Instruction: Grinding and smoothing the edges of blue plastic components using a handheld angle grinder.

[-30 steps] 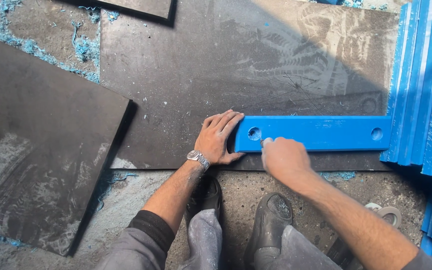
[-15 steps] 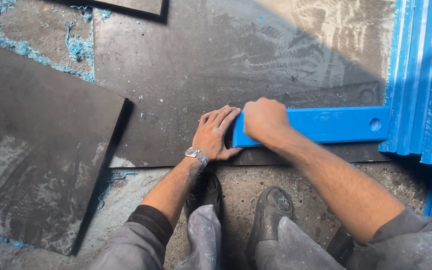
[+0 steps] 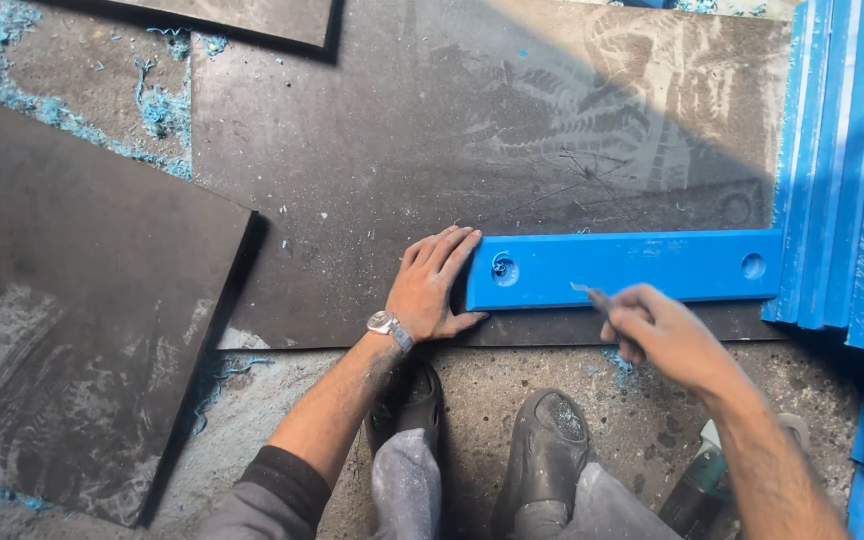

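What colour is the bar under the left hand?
Bright blue bar, clearest in the head view.

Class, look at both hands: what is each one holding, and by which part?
The right hand pinches a small metal blade by its rear end. The left hand holds nothing; it presses flat against the blue bar's end.

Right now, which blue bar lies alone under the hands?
The blue bar with two holes, flat on the dark sheet, apart from the stacked bars at right.
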